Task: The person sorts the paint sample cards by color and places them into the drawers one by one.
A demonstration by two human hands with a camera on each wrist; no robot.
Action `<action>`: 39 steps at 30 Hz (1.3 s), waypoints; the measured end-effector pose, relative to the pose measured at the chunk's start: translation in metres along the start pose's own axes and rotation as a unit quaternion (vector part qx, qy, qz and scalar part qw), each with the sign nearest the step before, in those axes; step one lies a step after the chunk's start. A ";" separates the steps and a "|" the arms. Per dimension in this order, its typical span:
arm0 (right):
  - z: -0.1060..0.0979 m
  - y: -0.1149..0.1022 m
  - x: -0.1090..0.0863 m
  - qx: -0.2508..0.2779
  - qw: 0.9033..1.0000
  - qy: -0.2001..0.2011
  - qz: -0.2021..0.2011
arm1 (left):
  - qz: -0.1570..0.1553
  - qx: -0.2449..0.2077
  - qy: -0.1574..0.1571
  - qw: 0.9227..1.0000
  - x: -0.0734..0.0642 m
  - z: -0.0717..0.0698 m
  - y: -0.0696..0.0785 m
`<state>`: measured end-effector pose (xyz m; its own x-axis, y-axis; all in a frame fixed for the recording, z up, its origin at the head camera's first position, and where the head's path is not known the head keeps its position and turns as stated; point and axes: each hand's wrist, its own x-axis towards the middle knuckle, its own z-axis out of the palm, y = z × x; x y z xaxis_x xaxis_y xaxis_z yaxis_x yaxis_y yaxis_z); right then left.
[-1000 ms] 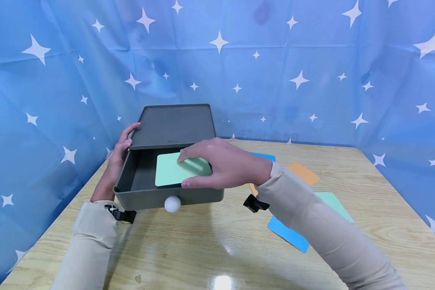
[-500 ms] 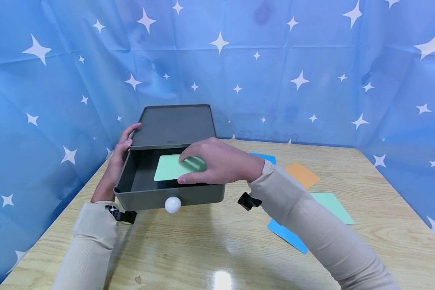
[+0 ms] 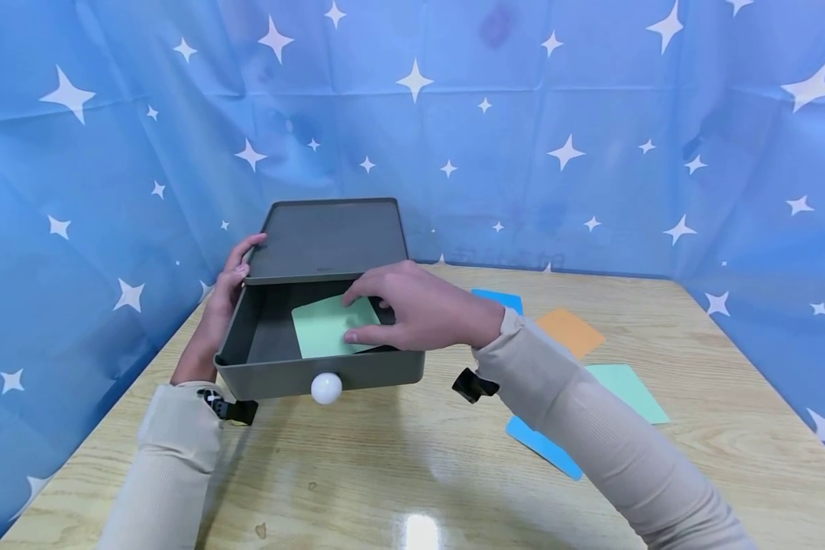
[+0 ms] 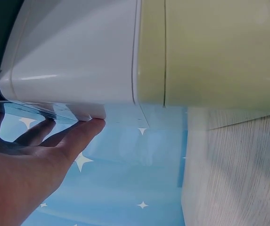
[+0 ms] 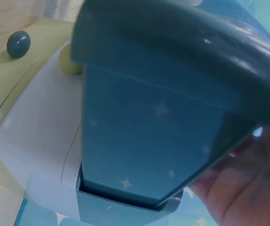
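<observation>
A dark grey top drawer (image 3: 282,374) with a white knob is pulled out of a stacked drawer unit (image 3: 330,241). A light green card (image 3: 323,332) lies slanted within the drawer's opening. Over the drawer's right side is my right hand (image 3: 419,309), index finger and thumb spread apart at the card's right part; its other fingertips are mostly hidden. My left hand (image 3: 223,298) rests against the unit's left side, near the top edge. In the left wrist view its fingertips (image 4: 97,123) touch the white section's side.
Blue cards (image 3: 543,447), an orange card (image 3: 571,330) and another green card (image 3: 629,389) lie on the wooden table (image 3: 357,473) to the right, partly behind my right sleeve. A star-patterned blue cloth (image 3: 495,153) hangs behind. Lower white (image 5: 36,108) and yellow-green drawers (image 5: 36,52) show in the right wrist view.
The green card has turned and shifted slightly left within the drawer, so less of it lies under my right hand. That hand has moved slightly left; my left hand stays in place.
</observation>
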<state>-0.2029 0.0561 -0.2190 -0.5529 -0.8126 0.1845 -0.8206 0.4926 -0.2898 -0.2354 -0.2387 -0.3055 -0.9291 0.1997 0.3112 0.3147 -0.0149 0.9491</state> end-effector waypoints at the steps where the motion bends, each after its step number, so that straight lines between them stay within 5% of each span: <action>1: 0.000 0.001 -0.001 0.006 1.000 0.005 -0.003 | -0.001 -0.001 0.000 1.000 0.000 0.000 0.000; 9: -0.021 0.006 -0.021 0.014 0.998 0.052 -0.022 | 0.003 -0.009 0.001 1.000 -0.001 -0.004 -0.001; 18: -0.047 0.047 -0.102 -0.023 0.994 0.085 0.062 | 0.012 -0.001 0.004 1.000 0.000 -0.004 -0.001; 29: -0.021 0.110 -0.206 -0.053 0.976 0.051 0.206 | 0.006 -0.003 0.003 1.000 -0.001 -0.003 -0.001; 39: 0.020 0.169 -0.269 -0.013 0.966 -0.011 0.256 | 0.006 0.013 0.003 1.000 0.003 -0.002 -0.002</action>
<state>-0.1903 0.3516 -0.3365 -0.8848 -0.4660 0.0037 -0.4434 0.8393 -0.3146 -0.2393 -0.2396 -0.3069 -0.9267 0.1929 0.3225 0.3301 0.0081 0.9439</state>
